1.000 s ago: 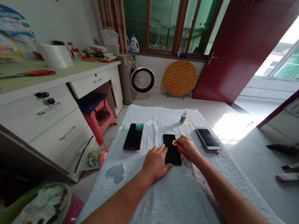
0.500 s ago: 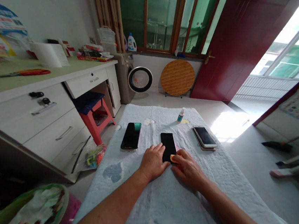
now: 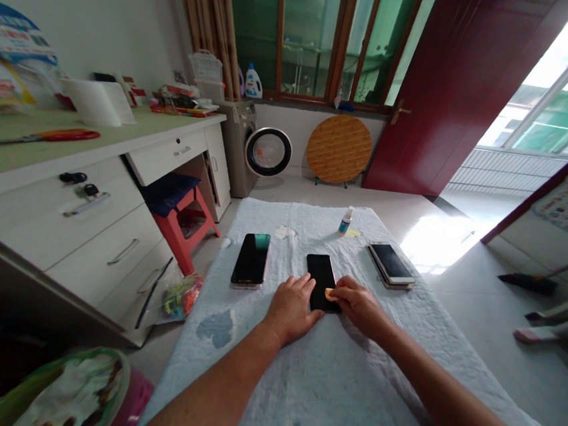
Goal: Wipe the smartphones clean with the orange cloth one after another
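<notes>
Since half a second ago, the right hand (image 3: 361,302), thumb and fingers clamped on a small orange pad (image 3: 329,294), has slid slightly away from the black smartphone's (image 3: 321,273) near edge. This phone lies between the cloth-covered table's (image 3: 361,393) left and right edges, the left hand (image 3: 292,309) flat, thumb apart, fingertips on its left side; a small bottle (image 3: 344,223) stands near the table's far right corner.
</notes>
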`<state>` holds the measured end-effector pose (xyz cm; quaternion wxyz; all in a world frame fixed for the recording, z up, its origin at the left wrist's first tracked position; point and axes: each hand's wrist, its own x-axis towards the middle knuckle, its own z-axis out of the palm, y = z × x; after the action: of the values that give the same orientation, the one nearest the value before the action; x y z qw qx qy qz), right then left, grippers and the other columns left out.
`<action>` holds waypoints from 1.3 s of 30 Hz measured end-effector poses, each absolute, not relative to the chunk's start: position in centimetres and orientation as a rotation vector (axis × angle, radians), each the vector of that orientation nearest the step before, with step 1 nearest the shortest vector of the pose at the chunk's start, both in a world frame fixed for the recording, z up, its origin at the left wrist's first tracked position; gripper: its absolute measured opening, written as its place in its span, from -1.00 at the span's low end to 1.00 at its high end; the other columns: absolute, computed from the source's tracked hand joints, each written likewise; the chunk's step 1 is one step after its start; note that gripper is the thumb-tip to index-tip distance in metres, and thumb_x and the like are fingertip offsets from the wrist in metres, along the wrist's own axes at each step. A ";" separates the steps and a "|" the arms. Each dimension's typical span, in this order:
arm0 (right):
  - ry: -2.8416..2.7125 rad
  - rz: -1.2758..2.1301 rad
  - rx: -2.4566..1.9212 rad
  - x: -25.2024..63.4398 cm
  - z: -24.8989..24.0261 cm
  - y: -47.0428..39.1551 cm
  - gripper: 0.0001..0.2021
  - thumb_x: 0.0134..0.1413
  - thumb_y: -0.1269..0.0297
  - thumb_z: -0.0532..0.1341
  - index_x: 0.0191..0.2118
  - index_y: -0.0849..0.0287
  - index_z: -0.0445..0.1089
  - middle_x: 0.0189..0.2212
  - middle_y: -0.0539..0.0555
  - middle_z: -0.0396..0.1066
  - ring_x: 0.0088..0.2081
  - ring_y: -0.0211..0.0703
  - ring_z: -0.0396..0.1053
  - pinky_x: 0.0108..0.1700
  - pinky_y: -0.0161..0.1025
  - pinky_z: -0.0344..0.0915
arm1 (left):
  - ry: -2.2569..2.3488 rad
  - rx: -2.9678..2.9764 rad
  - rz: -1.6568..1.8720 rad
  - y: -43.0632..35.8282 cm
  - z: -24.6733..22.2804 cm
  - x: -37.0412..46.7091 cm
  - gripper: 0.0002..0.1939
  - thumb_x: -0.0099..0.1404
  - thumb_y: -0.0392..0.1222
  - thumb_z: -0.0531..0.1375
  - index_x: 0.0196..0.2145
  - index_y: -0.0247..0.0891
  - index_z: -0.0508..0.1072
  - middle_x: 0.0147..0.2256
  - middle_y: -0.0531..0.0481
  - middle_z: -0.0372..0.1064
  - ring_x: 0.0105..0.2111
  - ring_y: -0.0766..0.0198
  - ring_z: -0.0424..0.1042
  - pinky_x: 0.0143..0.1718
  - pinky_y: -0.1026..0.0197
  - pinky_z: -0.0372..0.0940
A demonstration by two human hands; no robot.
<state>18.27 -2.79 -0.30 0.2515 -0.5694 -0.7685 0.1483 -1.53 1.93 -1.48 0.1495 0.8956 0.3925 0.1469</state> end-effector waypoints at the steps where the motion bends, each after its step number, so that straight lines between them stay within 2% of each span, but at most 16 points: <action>1: -2.092 0.386 -1.568 18.4 -0.3 -2.1 -0.76 0.21 0.40 0.07 -0.27 0.15 0.51 -0.31 0.05 0.32 -0.32 -0.28 0.32 -0.25 -0.37 0.21 | 1.118 2.569 0.418 2.0 -1.5 -1.6 -0.31 0.18 0.10 0.19 0.17 -0.35 0.26 0.22 -0.25 0.15 0.15 -0.09 0.20 0.15 -0.06 0.12; 6: -2.044 0.275 -1.706 19.2 -0.6 2.0 -0.77 0.15 0.46 0.10 -0.32 0.18 0.52 -0.36 0.04 0.32 -0.33 -0.29 0.31 -0.25 -0.39 0.17 | 1.121 2.566 0.397 2.0 -1.5 -1.6 -0.31 0.19 0.10 0.19 0.17 -0.35 0.26 0.22 -0.24 0.14 0.16 -0.09 0.18 0.16 -0.06 0.10; 13: -1.951 0.166 -1.846 18.6 -0.9 6.5 -0.78 0.13 0.45 0.12 -0.27 0.21 0.54 -0.35 0.08 0.37 -0.30 -0.25 0.33 -0.19 -0.38 0.17 | 1.110 2.579 0.423 1.9 -1.0 -1.6 -0.34 0.17 0.06 0.22 0.15 -0.32 0.27 0.19 -0.21 0.19 0.08 -0.05 0.24 0.12 -0.01 0.16; 20: -2.053 0.146 -1.862 14.6 -0.5 8.0 -0.74 0.18 0.41 0.07 -0.29 0.19 0.53 -0.30 0.11 0.40 -0.29 -0.25 0.35 -0.22 -0.39 0.17 | 1.133 2.573 0.404 1.7 -0.4 -1.6 -0.41 0.16 0.06 0.22 0.10 -0.25 0.30 0.13 -0.15 0.25 -0.04 -0.02 0.30 0.02 0.00 0.22; 26: -2.071 0.169 -1.833 14.8 -0.2 8.3 -0.74 0.19 0.42 0.07 -0.28 0.19 0.54 -0.30 0.11 0.42 -0.28 -0.25 0.36 -0.20 -0.39 0.17 | 1.145 2.549 0.428 1.8 -0.7 -1.5 -0.37 0.15 0.07 0.22 0.11 -0.27 0.28 0.15 -0.18 0.23 0.00 -0.06 0.28 0.06 -0.04 0.19; 30: -2.118 0.220 -1.781 15.4 0.2 7.5 -0.77 0.16 0.42 0.11 -0.30 0.18 0.54 -0.34 0.08 0.40 -0.29 -0.26 0.34 -0.20 -0.39 0.18 | 1.172 2.453 0.523 1.8 -1.2 -1.3 -0.22 0.08 0.04 0.28 0.17 -0.32 0.14 0.09 -0.23 0.27 0.02 -0.05 0.29 0.07 -0.04 0.19; 34: -2.239 0.340 -1.633 15.4 0.5 5.2 -0.77 0.13 0.45 0.12 -0.33 0.15 0.54 -0.33 0.05 0.37 -0.31 -0.29 0.32 -0.21 -0.38 0.18 | 1.202 2.377 0.607 1.8 -1.7 -1.2 0.02 0.01 0.00 0.32 0.27 -0.30 -0.15 0.18 -0.29 0.14 0.11 -0.07 0.23 0.11 -0.07 0.16; 39: -2.314 0.440 -1.548 15.1 1.0 0.9 -0.78 0.13 0.44 0.13 -0.34 0.12 0.53 -0.33 0.03 0.33 -0.34 -0.31 0.31 -0.27 -0.38 0.18 | 1.208 2.380 0.624 1.8 -2.1 -1.1 0.04 0.02 -0.02 0.31 0.28 -0.26 -0.20 0.19 -0.29 0.13 0.14 -0.09 0.21 0.11 -0.08 0.17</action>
<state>15.07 0.93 0.97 0.1609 -0.5421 -0.8102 0.1541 -1.12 1.82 -2.07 0.1989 0.8509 0.4319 0.2233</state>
